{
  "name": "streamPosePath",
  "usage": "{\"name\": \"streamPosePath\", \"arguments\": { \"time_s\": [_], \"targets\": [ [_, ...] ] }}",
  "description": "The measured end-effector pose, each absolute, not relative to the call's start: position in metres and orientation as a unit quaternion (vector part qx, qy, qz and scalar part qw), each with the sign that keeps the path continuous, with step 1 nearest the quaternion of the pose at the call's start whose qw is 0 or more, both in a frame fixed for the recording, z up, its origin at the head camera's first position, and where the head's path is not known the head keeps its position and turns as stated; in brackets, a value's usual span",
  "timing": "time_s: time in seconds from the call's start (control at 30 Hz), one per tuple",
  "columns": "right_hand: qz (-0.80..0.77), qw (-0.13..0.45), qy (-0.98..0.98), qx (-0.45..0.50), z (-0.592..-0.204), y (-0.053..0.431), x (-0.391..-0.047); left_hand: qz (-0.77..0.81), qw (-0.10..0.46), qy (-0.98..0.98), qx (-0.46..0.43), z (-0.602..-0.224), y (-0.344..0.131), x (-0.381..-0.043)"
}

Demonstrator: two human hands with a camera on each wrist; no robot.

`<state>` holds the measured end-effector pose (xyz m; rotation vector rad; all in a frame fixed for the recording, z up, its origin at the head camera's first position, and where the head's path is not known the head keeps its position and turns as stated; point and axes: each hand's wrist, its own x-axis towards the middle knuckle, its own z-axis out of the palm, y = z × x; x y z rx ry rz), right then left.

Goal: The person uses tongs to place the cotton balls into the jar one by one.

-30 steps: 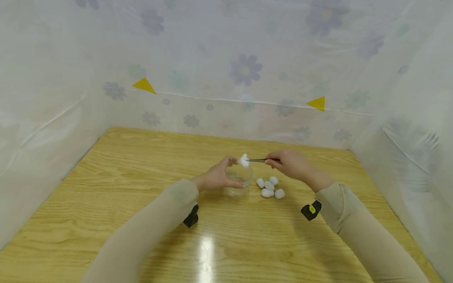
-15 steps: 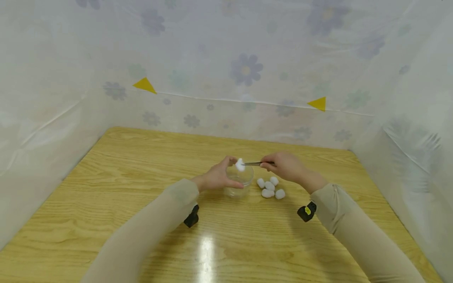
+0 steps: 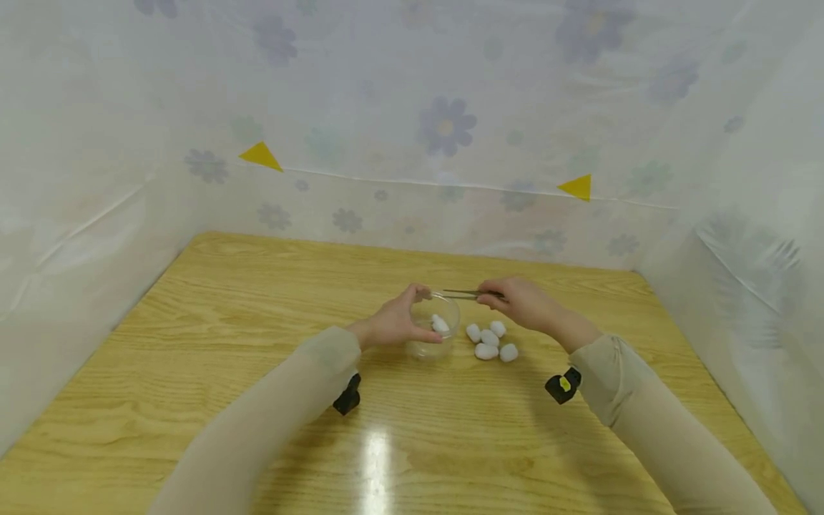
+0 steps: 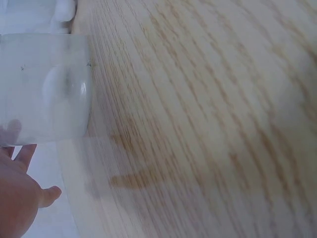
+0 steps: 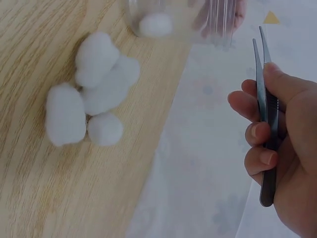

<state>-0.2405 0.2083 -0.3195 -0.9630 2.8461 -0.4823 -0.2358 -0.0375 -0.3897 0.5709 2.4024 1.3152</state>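
Note:
A clear jar (image 3: 423, 348) stands on the table, and my left hand (image 3: 395, 320) curves its thumb and fingers round it near the rim. One white cotton ball (image 5: 156, 25) lies inside; the jar wall blurs it in the left wrist view. With curled fingers my right hand (image 3: 524, 302) holds metal tweezers (image 5: 264, 106) just right of the jar's rim. The tweezers' tips are slightly apart with nothing between them. Several more cotton balls (image 3: 489, 337) sit in a loose group on the table to the right of the jar.
The wood-grain table (image 3: 257, 300) reaches back to a hanging flowered sheet (image 3: 412, 179), with further pale sheeting at both sides. Two yellow triangles (image 3: 575, 187) mark the back sheet. Small black devices (image 3: 563, 386) are strapped at both wrists.
My right hand moved left with a cotton ball in the tweezers, over the jar. The tweezers let it go, and it dropped into the jar. The left hand stayed put.

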Motion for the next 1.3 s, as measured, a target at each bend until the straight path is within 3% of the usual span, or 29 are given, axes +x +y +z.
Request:
{"name": "streamPosePath", "arguments": {
  "time_s": [0.8, 1.3],
  "targets": [
    [-0.137, 0.040, 0.950, -0.278, -0.333, 0.264, -0.235, 0.463, 0.166, 0.847, 0.201, -0.391, -0.042, -0.235],
    [-0.129, 0.075, 0.951, -0.269, -0.349, 0.284, -0.228, 0.461, 0.163, 0.848, 0.206, -0.393, -0.042, -0.236]
  ]
}}
